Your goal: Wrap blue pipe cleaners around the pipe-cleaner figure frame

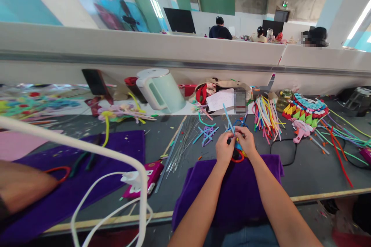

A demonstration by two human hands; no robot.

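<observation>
A slim light-blue strip [228, 119] rises at a tilt from the fingertips of a person at a dark gray worktable [203, 154], its lower end between the two hands, above the table. The left hand [225, 148] pinches it with fingers curled in; the right hand [245, 141], just beside and nearly touching, is closed with thumb and fingertips at the same end. Directly beneath, partly hidden by the hands, is a red handle loop [238, 158] at the far edge of a folded purple cloth [237, 197], which lies under the forearms.

Just left of the hands, short blue and purple strips [207, 135] lie crossed in a loose pile, with a spread of thin wires [182, 144] farther left. To the right sits a bundle of multicolored strips [268, 119]; beyond it are a lidded jar [285, 100], a pink glue gun [301, 129] and a round, layered decoration [311, 106] edged with colored points.

On the far side, a sheet of paper [217, 101] leans on an open bag [243, 84], right of a pale green kettle [171, 92]. At near left, a magenta packet [155, 171] lies beside the wires, and another person's arm [26, 185] rests over a second purple cloth [127, 146]. Past a long white partition [174, 46], other people sit in the background.
</observation>
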